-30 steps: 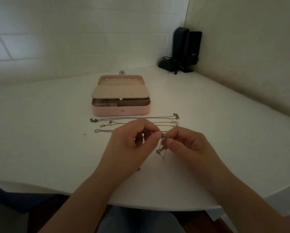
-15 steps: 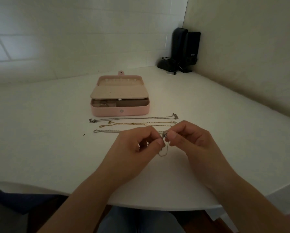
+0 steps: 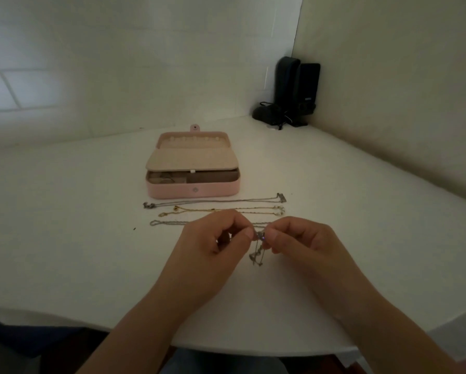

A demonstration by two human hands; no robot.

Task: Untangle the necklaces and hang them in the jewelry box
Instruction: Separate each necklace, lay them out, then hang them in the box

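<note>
**Around the work area**

A white table (image 3: 64,238) with a curved front edge fills most of the view. It meets a pale brick wall (image 3: 91,63) behind and a plain wall (image 3: 402,76) to the right. In the far corner stand two dark speakers (image 3: 298,87), upright and side by side, with black cables (image 3: 269,117) bunched at their base.

The bench (image 3: 78,238) has a smooth, matt white top. The jewelry box (image 3: 192,190) looks like pink faux leather with a soft sheen, its inner panel (image 3: 192,160) lined in matt beige fabric. A silver-toned metal chain (image 3: 213,202) and a gold-toned metal chain (image 3: 221,210) glint faintly. The tangled necklace (image 3: 257,252) is fine, dull silver metal. The black speakers (image 3: 298,87) look like matt plastic.
</note>
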